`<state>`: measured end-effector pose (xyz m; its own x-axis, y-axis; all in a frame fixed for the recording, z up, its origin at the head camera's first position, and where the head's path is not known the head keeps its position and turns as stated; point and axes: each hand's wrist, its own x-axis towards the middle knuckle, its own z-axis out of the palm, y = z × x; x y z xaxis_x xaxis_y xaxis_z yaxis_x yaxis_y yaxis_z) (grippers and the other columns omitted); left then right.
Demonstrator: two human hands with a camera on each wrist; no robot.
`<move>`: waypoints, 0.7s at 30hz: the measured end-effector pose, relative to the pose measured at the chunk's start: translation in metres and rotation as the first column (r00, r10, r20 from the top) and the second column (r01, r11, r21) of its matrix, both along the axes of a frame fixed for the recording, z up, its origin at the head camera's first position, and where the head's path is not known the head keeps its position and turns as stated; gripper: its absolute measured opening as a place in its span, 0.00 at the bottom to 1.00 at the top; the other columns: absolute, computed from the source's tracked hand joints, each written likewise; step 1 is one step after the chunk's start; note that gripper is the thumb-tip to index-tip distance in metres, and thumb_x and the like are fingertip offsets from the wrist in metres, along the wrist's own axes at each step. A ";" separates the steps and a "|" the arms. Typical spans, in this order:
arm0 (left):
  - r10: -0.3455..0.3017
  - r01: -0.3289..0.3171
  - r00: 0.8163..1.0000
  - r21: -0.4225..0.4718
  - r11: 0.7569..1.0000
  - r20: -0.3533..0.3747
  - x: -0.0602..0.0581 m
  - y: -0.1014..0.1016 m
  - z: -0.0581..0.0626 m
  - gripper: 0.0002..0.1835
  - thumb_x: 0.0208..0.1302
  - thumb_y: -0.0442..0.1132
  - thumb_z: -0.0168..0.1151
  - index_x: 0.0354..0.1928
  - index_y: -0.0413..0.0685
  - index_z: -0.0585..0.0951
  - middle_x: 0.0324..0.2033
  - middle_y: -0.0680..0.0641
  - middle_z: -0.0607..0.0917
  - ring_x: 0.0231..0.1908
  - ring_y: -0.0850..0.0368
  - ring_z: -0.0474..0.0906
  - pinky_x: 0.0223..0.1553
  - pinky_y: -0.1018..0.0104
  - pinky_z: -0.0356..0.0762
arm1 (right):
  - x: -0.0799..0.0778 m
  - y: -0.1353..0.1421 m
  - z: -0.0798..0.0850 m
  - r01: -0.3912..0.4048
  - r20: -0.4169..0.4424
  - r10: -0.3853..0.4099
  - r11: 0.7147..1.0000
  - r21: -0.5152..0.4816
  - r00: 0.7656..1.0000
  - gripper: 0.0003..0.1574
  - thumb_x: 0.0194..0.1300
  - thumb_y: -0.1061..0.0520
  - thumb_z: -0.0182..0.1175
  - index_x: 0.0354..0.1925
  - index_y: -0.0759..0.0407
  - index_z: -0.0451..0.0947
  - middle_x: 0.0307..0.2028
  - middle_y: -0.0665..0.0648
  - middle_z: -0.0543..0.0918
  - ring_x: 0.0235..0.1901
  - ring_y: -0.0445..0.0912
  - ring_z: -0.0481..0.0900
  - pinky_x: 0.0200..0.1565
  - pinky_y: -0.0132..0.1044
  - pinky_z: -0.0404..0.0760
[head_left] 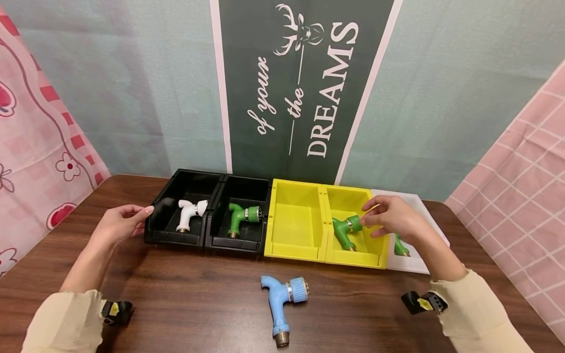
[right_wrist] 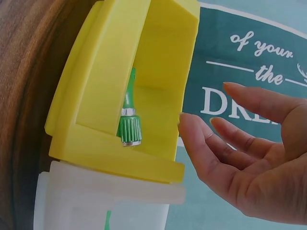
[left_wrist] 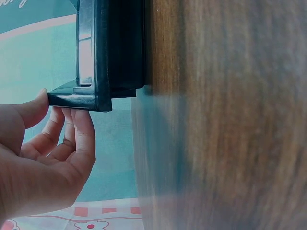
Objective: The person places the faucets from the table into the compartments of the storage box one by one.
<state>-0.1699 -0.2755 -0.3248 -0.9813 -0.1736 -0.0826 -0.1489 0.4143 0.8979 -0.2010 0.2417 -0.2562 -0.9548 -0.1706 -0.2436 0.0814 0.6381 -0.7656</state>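
My left hand (head_left: 121, 223) is at the left black bin (head_left: 176, 239), its thumb on the rim and its bent fingertips against the outer side wall. That bin holds a white faucet (head_left: 190, 211). My right hand (head_left: 390, 215) is above the right yellow bin (head_left: 353, 260), fingers loosely bent with nothing between them. Inside this bin lies a green faucet (head_left: 344, 234). The right wrist view shows the fingertips beside the bin's upper edge, apart from the faucet's ribbed knob (right_wrist: 130, 129). A blue faucet (head_left: 279, 304) lies on the table in front of the bins.
The second black bin (head_left: 234, 245) holds another green faucet (head_left: 240, 218). Beside it stands the left yellow bin (head_left: 293, 220), with nothing inside. A white bin (head_left: 423, 211) at the right end holds a green piece (head_left: 400, 246), partly hidden by the right arm. Curtains surround the wooden table (head_left: 198, 299).
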 end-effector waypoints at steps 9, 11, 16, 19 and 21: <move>0.002 -0.002 1.000 -0.017 1.000 0.004 0.000 0.000 0.001 0.26 0.64 0.51 0.53 0.41 0.26 0.73 0.24 0.54 0.75 0.24 0.67 0.74 0.29 0.71 0.79 | 0.008 -0.004 -0.002 -0.052 -0.022 0.051 0.998 -0.034 0.998 0.26 0.57 0.62 0.63 0.49 0.75 0.66 0.34 0.61 0.77 0.31 0.47 0.78 0.33 0.43 0.82; 0.002 -0.002 1.000 -0.018 1.000 0.005 0.000 0.000 0.001 0.26 0.64 0.51 0.53 0.41 0.27 0.73 0.24 0.54 0.75 0.24 0.67 0.74 0.29 0.71 0.79 | 0.010 -0.006 -0.003 -0.058 -0.020 0.057 0.998 -0.031 0.998 0.26 0.57 0.61 0.63 0.49 0.74 0.66 0.34 0.60 0.77 0.32 0.49 0.79 0.33 0.43 0.82; 0.002 -0.002 1.000 0.002 1.000 0.004 0.000 0.001 0.000 0.24 0.64 0.50 0.54 0.39 0.29 0.74 0.24 0.55 0.75 0.23 0.67 0.74 0.29 0.71 0.79 | 0.015 -0.010 -0.005 -0.090 -0.024 0.089 0.995 -0.046 0.996 0.26 0.57 0.60 0.63 0.49 0.73 0.67 0.33 0.60 0.78 0.35 0.53 0.80 0.33 0.43 0.82; 0.002 -0.002 1.000 0.001 1.000 0.003 0.000 0.000 0.000 0.24 0.64 0.50 0.54 0.39 0.29 0.74 0.24 0.55 0.75 0.23 0.67 0.74 0.29 0.71 0.79 | 0.018 -0.013 -0.006 -0.120 -0.033 0.118 0.991 -0.064 0.993 0.26 0.56 0.61 0.63 0.48 0.74 0.67 0.33 0.60 0.78 0.35 0.54 0.79 0.32 0.43 0.82; 0.001 -0.001 1.000 0.000 1.000 0.005 0.000 0.000 0.000 0.24 0.64 0.50 0.54 0.39 0.29 0.74 0.24 0.55 0.75 0.23 0.67 0.74 0.29 0.71 0.79 | 0.020 -0.014 -0.006 -0.130 -0.033 0.128 0.989 -0.076 0.991 0.25 0.56 0.62 0.63 0.48 0.74 0.67 0.33 0.60 0.78 0.34 0.54 0.79 0.32 0.43 0.82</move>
